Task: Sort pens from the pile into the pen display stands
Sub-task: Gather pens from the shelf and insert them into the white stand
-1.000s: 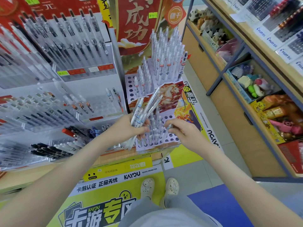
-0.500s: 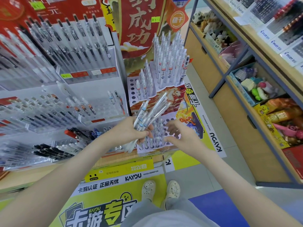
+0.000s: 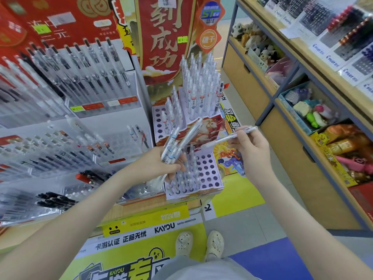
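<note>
My left hand [image 3: 159,165] grips a bundle of clear white pens [image 3: 178,143] that fans up and to the right, above the lowest tier of the lilac pen stand [image 3: 210,174]. My right hand [image 3: 252,146] pinches a single white pen [image 3: 228,138], held nearly level over the stand's right side, its tip pointing left toward the bundle. The lowest tier holds several pens on its left and shows round holes on its right. The upper tiers [image 3: 199,87] stand packed with upright white pens.
Clear acrylic racks of pens [image 3: 66,126] fill the left. Red posters [image 3: 163,37] rise behind the stand. A wooden shelf unit [image 3: 302,126] with toys and snack packs runs along the right. My shoes [image 3: 199,244] stand on the floor below.
My right hand has risen from the lowest tier and now holds one pen, drawn to the right of the bundle. The left hand stays put with the bundle.
</note>
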